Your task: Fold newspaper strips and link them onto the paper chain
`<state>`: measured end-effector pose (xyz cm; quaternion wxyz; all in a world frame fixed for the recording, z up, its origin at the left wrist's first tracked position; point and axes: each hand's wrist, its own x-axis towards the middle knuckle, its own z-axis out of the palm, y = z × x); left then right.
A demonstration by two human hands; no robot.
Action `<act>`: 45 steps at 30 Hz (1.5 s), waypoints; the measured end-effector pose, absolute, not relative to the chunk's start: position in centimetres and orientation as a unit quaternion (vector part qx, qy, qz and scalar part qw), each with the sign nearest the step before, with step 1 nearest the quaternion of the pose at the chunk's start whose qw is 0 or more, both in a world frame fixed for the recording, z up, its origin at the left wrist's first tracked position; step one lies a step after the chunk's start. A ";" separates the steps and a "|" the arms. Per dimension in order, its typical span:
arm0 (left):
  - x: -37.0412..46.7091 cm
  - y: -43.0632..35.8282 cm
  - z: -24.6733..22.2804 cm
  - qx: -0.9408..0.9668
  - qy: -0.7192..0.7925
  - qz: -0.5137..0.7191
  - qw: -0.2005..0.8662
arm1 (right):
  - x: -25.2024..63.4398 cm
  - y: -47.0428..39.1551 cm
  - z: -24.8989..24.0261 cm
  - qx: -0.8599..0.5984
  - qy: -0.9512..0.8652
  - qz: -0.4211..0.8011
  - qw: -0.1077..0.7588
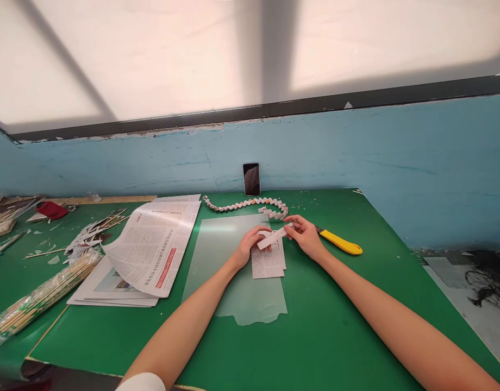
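A narrow folded strip of newspaper [272,239] is stretched between my two hands. My left hand [250,244] pinches its left part, and the fingertips of my right hand [305,234] grip its upper right end. Beneath the strip, cut pieces of newspaper [268,266] lie partly over a translucent sheet [237,293]. Just behind my hands curves a zigzag chain of folded paper [250,203]. To the right of my right hand rests a yellow-handled utility knife [342,242], its front end partly hidden by that hand.
A stack of newspapers [156,244] lies left of the translucent sheet. Further left are bagged bamboo sticks [46,293], paper scraps [87,239] and a red cloth item [51,209]. A smartphone [251,179] leans upright against the blue wall [356,146]. The green table [335,326] ends at the right.
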<state>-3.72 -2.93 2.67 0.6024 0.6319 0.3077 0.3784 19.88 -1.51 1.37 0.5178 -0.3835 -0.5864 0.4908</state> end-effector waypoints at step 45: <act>-2.2 -3.2 1.5 0.778 0.417 0.307 0.355 | 17.9 -4.3 1.8 -0.416 -0.845 -0.026 0.334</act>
